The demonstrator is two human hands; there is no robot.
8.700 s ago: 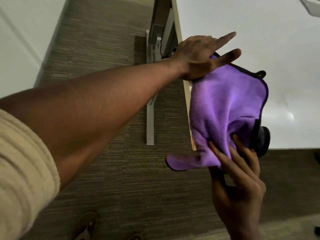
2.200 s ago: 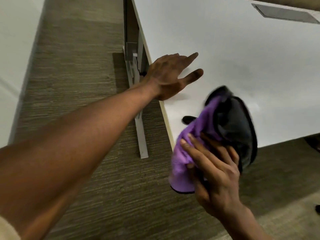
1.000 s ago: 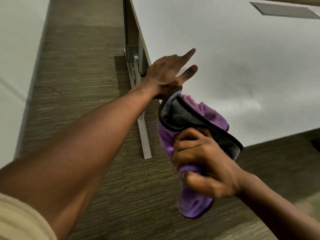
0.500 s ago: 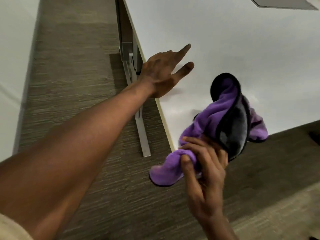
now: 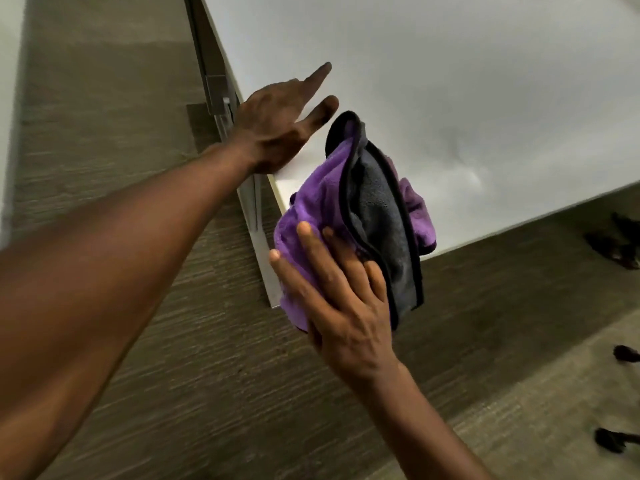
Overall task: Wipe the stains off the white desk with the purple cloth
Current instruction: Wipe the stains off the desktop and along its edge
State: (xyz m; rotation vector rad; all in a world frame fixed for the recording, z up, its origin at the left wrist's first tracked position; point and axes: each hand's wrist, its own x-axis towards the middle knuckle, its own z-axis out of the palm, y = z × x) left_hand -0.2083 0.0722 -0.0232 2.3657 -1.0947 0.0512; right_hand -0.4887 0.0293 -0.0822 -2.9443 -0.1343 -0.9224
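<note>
The white desk (image 5: 450,81) fills the upper right, seen from above its near left corner. My left hand (image 5: 277,129) rests on the desk's left edge, fingers spread and pointing across the top, holding nothing. My right hand (image 5: 341,296) holds the purple cloth (image 5: 315,202) in the air over the desk corner. The cloth is bunched, with a grey reverse side and black trim showing. Faint smudges mark the desk surface to the right of the cloth.
A grey metal desk leg and frame (image 5: 216,88) run down beside the desk's left edge. Brown striped carpet (image 5: 121,150) covers the floor. Dark objects (image 5: 620,244) lie on the floor at the right edge. A pale wall stands at the far left.
My right hand has turned and raised the cloth closer to the desk corner, fingers now flatter against it. My left hand has stayed on the desk edge.
</note>
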